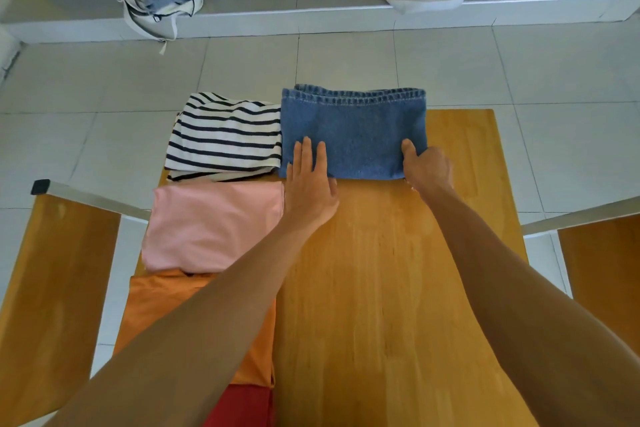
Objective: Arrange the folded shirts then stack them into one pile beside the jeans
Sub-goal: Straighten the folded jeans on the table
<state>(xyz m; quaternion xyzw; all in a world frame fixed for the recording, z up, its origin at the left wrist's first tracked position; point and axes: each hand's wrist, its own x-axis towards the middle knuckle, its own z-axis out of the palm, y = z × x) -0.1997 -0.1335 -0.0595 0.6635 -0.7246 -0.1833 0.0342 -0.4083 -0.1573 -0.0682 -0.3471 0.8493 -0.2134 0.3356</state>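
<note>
Shirts lay left of both grips: left hand (310, 184) flat on folded jeans (353, 132), right hand (427, 166) pinching their corner; pink shirt (214, 225) nearest the left.

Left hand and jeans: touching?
Touching. The head view shows the left hand lying flat with its fingers on the near left corner of the jeans.

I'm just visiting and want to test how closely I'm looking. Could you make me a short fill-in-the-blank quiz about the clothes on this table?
1. Both hands, the left hand and the right hand, rest on the folded ____.
2. The shirt directly left of the jeans has a ____ pattern.
3. Just nearer the person than the striped shirt lies a shirt coloured ____.
4. Between the pink shirt and the red shirt lies a shirt coloured ____.

Missing words: jeans; striped; pink; orange
</note>
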